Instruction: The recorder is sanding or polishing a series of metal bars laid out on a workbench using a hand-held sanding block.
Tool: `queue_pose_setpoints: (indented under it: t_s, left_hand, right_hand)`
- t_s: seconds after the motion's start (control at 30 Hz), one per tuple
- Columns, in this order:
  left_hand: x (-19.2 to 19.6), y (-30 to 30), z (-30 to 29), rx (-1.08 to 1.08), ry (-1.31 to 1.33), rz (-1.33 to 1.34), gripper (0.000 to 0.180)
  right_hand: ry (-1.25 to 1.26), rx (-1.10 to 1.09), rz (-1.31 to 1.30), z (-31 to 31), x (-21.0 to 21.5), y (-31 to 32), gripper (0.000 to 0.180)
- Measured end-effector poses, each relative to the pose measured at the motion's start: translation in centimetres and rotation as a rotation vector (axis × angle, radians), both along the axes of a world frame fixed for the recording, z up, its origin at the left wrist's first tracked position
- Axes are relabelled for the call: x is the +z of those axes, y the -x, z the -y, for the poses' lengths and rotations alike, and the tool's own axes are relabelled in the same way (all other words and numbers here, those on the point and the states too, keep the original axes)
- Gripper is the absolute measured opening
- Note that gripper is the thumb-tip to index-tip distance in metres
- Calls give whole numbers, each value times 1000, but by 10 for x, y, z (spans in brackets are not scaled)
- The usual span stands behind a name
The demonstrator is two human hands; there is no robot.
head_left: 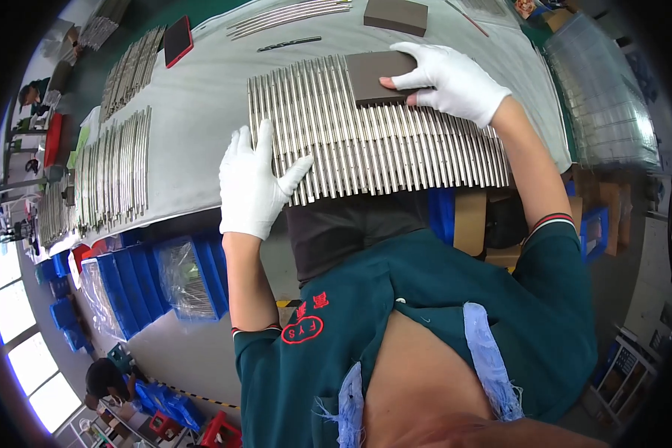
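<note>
Rods [328, 123] lie side by side at upper centre; the left hand [255, 179], open, lies against their left edge, seemingly keeping them aligned. The right hand [455, 82] spreads over a block [367, 75], perhaps steadying it; whether it's gripping, I can't tell.

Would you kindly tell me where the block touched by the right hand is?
In the head view, the grey-brown block is near the top, just right of centre, under the right hand at the far side of the metal rods.

Left hand [252, 185] spreads forward, right hand [455, 81] leftward.
</note>
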State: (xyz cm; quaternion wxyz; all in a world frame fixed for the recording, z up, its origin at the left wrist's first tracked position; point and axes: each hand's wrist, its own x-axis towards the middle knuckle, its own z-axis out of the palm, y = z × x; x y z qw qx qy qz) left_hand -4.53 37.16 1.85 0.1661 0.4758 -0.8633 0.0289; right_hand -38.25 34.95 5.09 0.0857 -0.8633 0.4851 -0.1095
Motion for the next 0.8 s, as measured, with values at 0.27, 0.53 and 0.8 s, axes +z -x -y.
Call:
queue_pose_setpoints:
  t_s: [0.27,0.53,0.8]
  left_hand:
    - [-7,0,-3,17,33,-56,77]
    - [1,4,-2,58,-117,-108,76]
    - [-10,3,-5,63,-6,-141,79]
  right_hand:
    - [-360,-245,200,-23,0,54,53]
    - [9,69,-128,28,-3,-64,42]
    - [-70,17,-126,9,-4,-5,50]
